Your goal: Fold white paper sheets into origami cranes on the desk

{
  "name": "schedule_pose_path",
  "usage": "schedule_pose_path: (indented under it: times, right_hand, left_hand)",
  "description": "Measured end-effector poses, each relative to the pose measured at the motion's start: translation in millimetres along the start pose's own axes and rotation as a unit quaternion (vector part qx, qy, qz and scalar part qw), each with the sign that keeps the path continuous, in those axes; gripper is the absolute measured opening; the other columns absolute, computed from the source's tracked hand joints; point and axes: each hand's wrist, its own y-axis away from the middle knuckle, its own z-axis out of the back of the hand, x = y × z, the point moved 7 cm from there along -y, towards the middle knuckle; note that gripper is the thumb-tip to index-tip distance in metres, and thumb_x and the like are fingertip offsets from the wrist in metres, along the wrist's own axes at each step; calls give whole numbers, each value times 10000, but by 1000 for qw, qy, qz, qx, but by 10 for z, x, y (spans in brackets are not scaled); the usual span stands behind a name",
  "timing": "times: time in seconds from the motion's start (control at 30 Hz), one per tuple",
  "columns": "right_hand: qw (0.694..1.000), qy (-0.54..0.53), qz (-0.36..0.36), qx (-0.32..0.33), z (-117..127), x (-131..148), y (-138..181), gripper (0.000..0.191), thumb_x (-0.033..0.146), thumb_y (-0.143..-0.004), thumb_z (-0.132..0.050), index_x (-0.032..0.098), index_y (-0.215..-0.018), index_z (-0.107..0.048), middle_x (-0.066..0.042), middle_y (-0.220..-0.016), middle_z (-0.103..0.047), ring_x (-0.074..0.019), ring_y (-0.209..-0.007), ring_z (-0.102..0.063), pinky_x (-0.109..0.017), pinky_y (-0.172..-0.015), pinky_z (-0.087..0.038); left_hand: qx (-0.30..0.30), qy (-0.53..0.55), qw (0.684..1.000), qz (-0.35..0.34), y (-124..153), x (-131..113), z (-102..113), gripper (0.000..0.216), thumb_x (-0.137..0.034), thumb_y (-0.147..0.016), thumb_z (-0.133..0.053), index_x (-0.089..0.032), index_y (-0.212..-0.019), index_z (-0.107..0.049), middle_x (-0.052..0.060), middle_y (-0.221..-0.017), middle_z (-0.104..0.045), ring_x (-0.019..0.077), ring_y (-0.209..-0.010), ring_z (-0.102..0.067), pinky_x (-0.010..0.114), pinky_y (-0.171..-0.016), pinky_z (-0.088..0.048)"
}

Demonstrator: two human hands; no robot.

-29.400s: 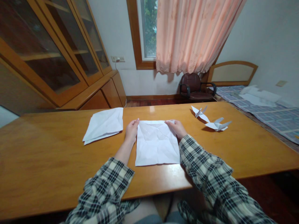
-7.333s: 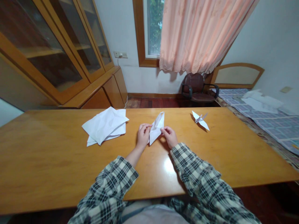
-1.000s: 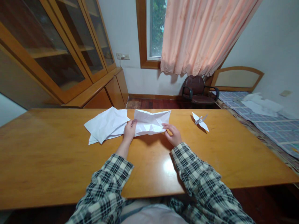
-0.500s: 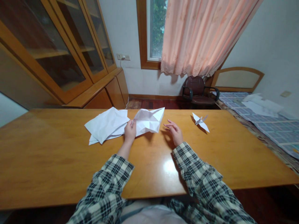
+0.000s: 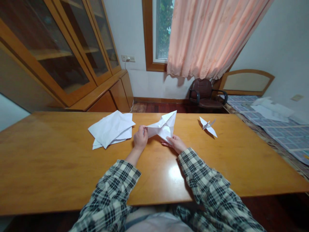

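Note:
Between my hands is a creased sheet of white paper [image 5: 166, 124], partly folded and held just above the table. My left hand [image 5: 140, 138] pinches its left end. With thumb on top and fingers beneath, my right hand [image 5: 175, 143] grips the lower right corner. To the left, close to my left hand, lies a stack of white paper sheets [image 5: 111, 129], loosely overlapped. A folded white paper crane [image 5: 208, 126] rests on the table to the right, apart from both hands.
The wooden table [image 5: 60, 174] spans the view. Past its far edge stand a glass-door cabinet [image 5: 72, 51] on the left and a dark red armchair [image 5: 204, 93]. On the right is a bed [image 5: 285, 129] with a checked cover and white sheets on it.
My right hand has moved left and taken hold of the paper's lower right corner. The left hand has shifted right with the paper, which now looks more folded in.

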Motion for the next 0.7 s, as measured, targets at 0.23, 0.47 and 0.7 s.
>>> schedule_pose_path:
  times: [0.23, 0.47, 0.7]
  right_hand:
    - [992, 63, 60, -95, 157, 180, -18, 323, 440, -592, -794, 178, -731, -664, 5, -651, -663, -135, -582, -610, -248, -500, -560]
    - [990, 52, 69, -108, 141, 191, 25, 497, 666, -643, -691, 177, -721, -646, -35, -605, -662, -181, -530, -607, -303, -438, -518]
    - [996, 44, 55, -46, 141, 205, -13, 404, 435, -540, -826, 175, -813, -682, -35, -768, -722, -193, -710, -655, -296, -642, -530]
  left_hand:
    - [-47, 90, 992, 73, -93, 203, 32, 302, -440, -941, -378, -195, -892, -548, 47, -799, -609, 204, -776, -571, 295, -718, -424]
    - [-41, 183, 972, 141, -148, 388, -118, 361, -490, -906, -404, -181, -810, -564, 43, -769, -622, 210, -780, -591, 305, -736, -454]
    - [17, 241, 959, 147, -139, 434, -244, 394, -525, -876, -423, -169, -872, -589, 51, -801, -638, 214, -796, -591, 312, -737, -463]
